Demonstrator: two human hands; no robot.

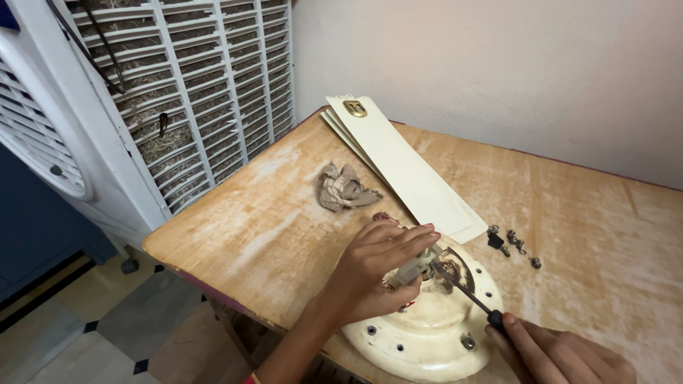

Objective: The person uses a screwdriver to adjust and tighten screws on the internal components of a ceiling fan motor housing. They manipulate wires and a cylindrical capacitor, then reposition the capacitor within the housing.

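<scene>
Left hand [370, 274]: fingers curled narrow, pinching a small grey part [414, 267] at the centre of a round cream fan motor housing [427, 334]. Right hand [562, 352]: fingers closed around the dark handle of a screwdriver [469, 295], its thin shaft angled up-left, the tip meeting the housing's centre just beside the grey part. Housing lay at the near edge of a worn wooden table [284, 213]. Behind it: stacked cream fan blades [409, 167], running toward the wall. Right of the blades' near end: a loose cluster of screws [512, 242]. Left of the blades: a crumpled rag [343, 187]. Beyond the table's left edge: a white air cooler [178, 92] with slatted grille.
</scene>
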